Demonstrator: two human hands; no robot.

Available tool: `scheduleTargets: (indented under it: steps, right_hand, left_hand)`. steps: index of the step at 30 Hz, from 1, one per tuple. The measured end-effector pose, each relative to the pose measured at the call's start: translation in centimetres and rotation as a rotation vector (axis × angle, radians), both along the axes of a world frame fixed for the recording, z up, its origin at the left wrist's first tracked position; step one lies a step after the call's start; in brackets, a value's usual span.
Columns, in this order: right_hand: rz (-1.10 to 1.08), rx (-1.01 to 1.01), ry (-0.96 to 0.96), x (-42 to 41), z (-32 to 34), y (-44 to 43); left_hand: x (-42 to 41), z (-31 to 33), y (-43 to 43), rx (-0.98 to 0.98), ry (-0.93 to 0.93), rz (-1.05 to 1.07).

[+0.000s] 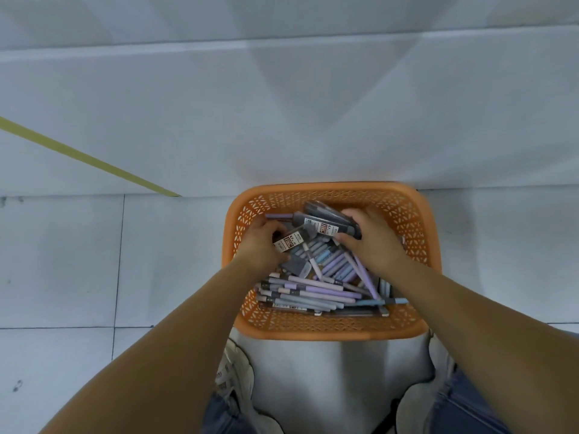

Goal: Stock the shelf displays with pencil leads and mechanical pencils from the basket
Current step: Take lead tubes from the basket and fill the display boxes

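Low on the tiled floor [62,261], the orange basket [329,332] holds mechanical pencils [313,291] while my left grip [261,242] pinches one pencil-lead case [286,242] and my right grip [372,239] clasps a fanned stack [322,220] that may slide apart and spill.

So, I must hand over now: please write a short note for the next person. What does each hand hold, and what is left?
Left hand: grips one pencil lead case.
Right hand: grips a bunch of dark lead cases.
Both are inside the orange basket on the floor, above the loose mechanical pencils.
Done: leads in hand.
Left: shelving them (shelf not in view), then the pencils.
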State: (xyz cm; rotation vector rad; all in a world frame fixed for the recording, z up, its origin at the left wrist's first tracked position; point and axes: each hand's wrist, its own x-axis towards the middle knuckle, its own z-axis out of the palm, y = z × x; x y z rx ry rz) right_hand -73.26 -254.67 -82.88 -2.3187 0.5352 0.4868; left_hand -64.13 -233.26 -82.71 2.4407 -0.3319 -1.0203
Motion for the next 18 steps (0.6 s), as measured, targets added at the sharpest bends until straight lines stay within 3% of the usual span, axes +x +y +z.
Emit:
scheduleTargets:
  steps: [4,10,18]
  right_hand:
    - [-0.096,0.129,-0.024,-0.5,0.5,-0.9]
    - [-0.338,0.279,-0.016,-2.5,1.3,-1.5]
    - [-0.486,0.327,-0.005,-3.7,1.2,-1.0]
  left_hand:
    - [-0.2,0.3,0.2,0.064,0.03,-0.155]
    - [-0.5,-0.4,0.1,0.146,-0.1,-0.27]
    - [-0.9,-0.7,-0.1,0.076,-0.006,-0.182]
